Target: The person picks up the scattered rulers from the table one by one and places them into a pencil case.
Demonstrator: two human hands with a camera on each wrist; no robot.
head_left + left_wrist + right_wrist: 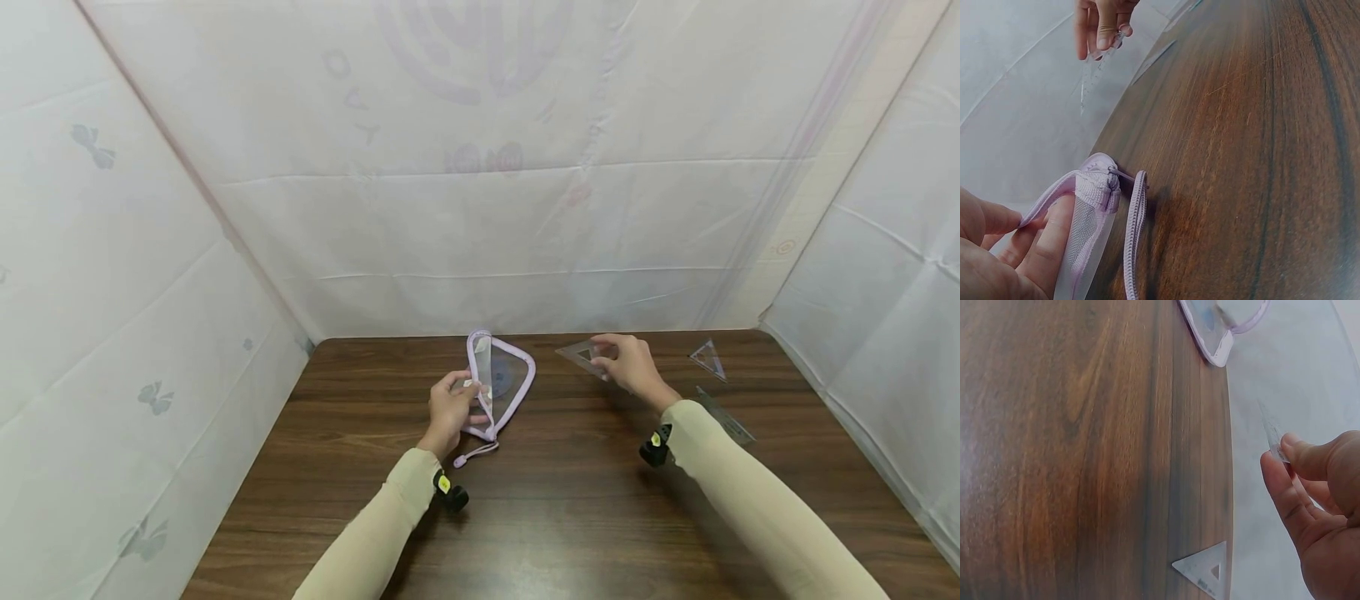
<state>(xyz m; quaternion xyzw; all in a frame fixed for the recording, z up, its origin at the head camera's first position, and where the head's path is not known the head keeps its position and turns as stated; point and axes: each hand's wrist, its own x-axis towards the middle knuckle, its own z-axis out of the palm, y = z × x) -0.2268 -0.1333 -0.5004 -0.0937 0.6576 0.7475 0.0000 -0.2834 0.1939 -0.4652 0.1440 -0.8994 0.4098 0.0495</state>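
Lilac-trimmed clear mesh zip pouch (501, 385) propped open in the left hand (450, 410); right hand (628, 364) pinches a clear plastic set square (581, 356) just beside it. That light pinch could let the slick plastic slip onto the table (570, 500).

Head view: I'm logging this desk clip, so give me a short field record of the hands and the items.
left hand: holds the pouch by its open edge
pouch: clear, lilac trim, a blue item inside
right hand: pinches a clear set square above the table
small triangle: lies flat near the back right
ruler: lies by the right sleeve
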